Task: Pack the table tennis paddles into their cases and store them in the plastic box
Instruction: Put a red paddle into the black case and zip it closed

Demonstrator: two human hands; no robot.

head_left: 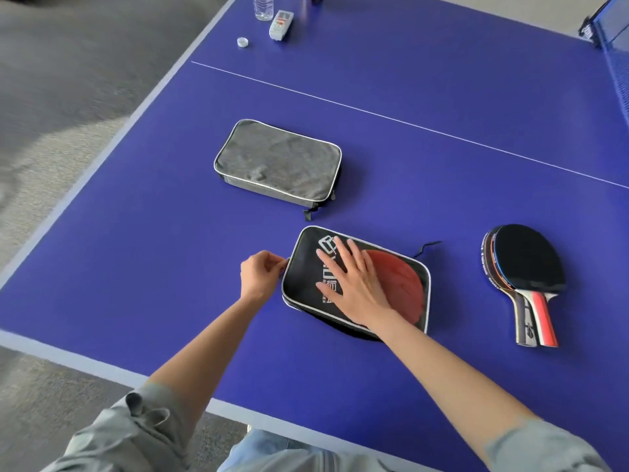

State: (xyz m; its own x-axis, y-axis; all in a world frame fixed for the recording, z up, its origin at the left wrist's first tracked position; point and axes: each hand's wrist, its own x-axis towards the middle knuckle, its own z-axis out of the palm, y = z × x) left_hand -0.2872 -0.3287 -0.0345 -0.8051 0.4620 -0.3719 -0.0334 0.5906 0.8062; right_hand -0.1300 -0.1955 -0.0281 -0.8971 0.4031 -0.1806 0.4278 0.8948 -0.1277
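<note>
A black paddle case (355, 284) with white piping and a red paddle print lies flat on the blue table-tennis table (170, 301), near the person's edge. The right hand (354, 284) rests on top of it, palm down, fingers straight and spread across the white logo and lettering — pressing the case to the table. The left hand (260, 275) sits just beside the case's left end, fingers curled together and pinching something small at that edge; it looks like the zipper pull, though the piece itself is too small to make out. A thin black cord (427, 247) trails from the case's far right corner onto the table.

Beyond the black case, farther from the person and apart from both hands, lies a grey paddle case (277, 163) with white piping, flat and closed-looking, a dark zipper tab at its near right corner.

To the right of the black case, well clear of the right hand, two paddles (526, 274) lie stacked — black rubber facing up, handles pointing toward the person, one handle red and black, the other mostly black and pale.

At the far left corner of the table stand a clear water bottle (263, 6), a white remote control (281, 24) and a small white bottle cap (242, 42). The table's net (609, 39) shows at the upper right.
</note>
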